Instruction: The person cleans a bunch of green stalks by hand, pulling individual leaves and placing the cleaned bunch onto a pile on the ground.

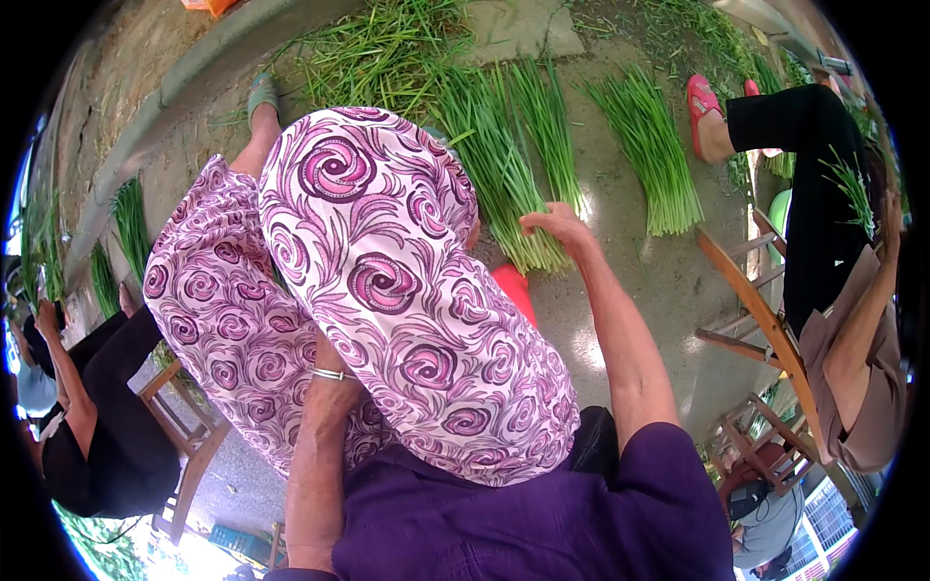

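Though grip is unclear, right hand (pixel 562 225) touches stalks (pixel 496 165).

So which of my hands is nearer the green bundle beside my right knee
Right. Your right hand is at the pale end of the green bundle; your left hand is farther, mostly hidden behind the patterned trousers.

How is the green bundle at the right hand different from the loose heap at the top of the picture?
The green bundle has stalks running mostly side by side; the loose heap has them crossing in many directions. The right hand touches the green bundle, while no visible hand touches the loose heap. Both consist of long, thin, green stalks.
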Tool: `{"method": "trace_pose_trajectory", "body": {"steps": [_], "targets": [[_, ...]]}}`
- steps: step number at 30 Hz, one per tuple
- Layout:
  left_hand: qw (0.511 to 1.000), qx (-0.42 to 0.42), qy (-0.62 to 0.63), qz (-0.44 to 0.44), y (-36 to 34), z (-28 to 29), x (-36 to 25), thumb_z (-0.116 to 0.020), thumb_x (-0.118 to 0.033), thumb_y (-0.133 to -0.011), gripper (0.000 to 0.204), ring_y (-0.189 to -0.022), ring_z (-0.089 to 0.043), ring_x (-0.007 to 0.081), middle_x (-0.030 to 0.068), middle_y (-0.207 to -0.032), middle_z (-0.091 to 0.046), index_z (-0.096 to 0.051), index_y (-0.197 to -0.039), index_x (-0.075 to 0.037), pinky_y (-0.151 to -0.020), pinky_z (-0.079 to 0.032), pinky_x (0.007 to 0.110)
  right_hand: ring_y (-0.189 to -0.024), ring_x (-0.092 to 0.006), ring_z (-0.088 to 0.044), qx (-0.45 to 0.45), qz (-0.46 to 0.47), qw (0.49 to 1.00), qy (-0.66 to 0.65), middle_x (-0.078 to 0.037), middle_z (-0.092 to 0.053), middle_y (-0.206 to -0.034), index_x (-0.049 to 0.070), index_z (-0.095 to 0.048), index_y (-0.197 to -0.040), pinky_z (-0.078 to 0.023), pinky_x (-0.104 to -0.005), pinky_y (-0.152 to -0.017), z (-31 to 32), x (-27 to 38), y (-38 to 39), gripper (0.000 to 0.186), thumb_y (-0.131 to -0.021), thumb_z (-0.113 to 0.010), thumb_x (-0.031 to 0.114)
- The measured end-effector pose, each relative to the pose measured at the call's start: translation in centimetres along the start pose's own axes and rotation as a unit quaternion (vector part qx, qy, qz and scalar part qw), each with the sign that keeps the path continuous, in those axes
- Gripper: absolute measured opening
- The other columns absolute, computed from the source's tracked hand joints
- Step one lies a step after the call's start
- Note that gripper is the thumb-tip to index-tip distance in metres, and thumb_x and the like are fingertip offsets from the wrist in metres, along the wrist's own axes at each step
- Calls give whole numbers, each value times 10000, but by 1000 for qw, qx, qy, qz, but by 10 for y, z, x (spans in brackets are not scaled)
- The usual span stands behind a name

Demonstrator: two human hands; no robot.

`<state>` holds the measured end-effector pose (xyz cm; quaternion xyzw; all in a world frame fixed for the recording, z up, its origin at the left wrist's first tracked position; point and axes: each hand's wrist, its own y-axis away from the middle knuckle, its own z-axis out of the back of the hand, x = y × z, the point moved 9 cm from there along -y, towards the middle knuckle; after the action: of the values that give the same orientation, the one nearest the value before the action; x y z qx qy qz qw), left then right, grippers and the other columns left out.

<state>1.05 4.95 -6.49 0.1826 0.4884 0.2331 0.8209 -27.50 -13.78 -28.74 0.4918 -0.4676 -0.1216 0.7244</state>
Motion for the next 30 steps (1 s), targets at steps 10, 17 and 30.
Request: {"method": "trace_pose_trajectory", "body": {"steps": [10,17,30], "targets": [[994,29,-68,79,-5,7,-39,-584,-61,-846,469,-1182,-488,276,176,-1254,-533,-447,-1285,32,-993,-378,350,-619,-193,-626,-166,132,920,329,-116,-661,-728,-12,-644,-857,-487,-339,-640,19,95,54,287,-700,-685,225],[963,-208,-117,-126,1,46,-77,-621,-84,-798,184,-647,-634,310,184,-725,-646,-631,-939,33,-606,-472,357,-837,-330,-648,-154,161,938,265,-225,-652,-828,-26,-629,-928,-480,-423,-760,31,167,122,389,-687,-683,274],[915,-120,333,-193,-20,131,-130,-458,-334,-979,382,-762,-625,141,78,-858,-640,-616,-1038,9,-650,-505,257,-464,-14,-471,135,392,908,-62,30,-542,-615,-19,-617,-1001,-353,-170,-387,-85,368,263,309,-827,-694,225]]}}
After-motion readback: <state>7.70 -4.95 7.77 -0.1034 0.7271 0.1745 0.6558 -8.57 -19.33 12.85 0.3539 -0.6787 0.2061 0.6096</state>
